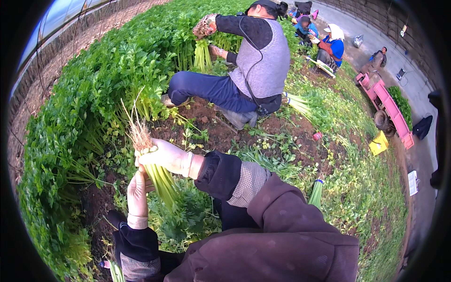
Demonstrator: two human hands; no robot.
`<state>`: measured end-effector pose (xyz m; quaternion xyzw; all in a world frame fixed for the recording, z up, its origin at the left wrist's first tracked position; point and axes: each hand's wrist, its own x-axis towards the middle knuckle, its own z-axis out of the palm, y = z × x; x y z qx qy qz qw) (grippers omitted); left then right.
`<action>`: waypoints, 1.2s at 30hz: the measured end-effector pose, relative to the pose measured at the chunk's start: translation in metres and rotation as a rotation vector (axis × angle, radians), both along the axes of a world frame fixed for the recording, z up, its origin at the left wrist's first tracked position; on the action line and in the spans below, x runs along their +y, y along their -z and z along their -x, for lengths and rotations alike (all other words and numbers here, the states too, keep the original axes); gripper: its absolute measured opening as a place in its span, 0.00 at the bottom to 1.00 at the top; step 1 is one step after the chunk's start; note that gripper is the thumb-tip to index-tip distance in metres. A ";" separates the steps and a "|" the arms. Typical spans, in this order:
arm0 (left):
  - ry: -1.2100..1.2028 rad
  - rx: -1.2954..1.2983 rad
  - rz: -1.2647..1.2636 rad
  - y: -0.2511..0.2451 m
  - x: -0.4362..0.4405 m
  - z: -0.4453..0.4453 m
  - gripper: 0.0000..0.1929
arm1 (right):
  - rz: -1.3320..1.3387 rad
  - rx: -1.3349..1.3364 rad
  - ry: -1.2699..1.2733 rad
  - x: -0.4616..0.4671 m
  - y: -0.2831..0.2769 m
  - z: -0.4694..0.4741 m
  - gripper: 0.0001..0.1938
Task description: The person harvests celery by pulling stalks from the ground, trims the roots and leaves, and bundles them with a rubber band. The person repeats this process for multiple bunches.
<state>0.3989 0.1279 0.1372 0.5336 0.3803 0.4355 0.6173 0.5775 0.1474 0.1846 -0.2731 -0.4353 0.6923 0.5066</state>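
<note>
A bunch of celery (160, 183) is held upside down before me, its pale stringy roots (140, 136) pointing up and its leaves (186, 218) hanging low. My right hand (165, 157), in a thin pale glove, is wrapped around the stalks just under the roots. Lower and to the left, my left hand (138, 197), gloved the same way, has its fingers against the side of the stalks; its far fingers are partly hidden. Beneath the hands lie soil and loose celery leaves.
Standing celery (105, 81) grows along the left. Ahead, a crouching co-worker (260, 60) grips celery stalks (202, 56). Tied bunches (299, 105) (316, 194) lie rightward, near a yellow container (378, 143) and a pink cart (391, 109). More people (331, 47) sit farther back.
</note>
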 end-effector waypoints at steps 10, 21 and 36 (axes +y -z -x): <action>0.193 -0.046 -0.042 0.011 -0.009 -0.004 0.15 | -0.137 0.058 0.019 -0.013 -0.016 -0.011 0.08; 0.236 -0.118 0.034 0.004 -0.011 -0.009 0.12 | 0.003 0.190 0.116 -0.020 -0.021 -0.038 0.09; 0.469 0.573 -0.064 0.092 -0.017 -0.012 0.27 | -0.107 0.113 0.300 -0.022 -0.018 -0.055 0.09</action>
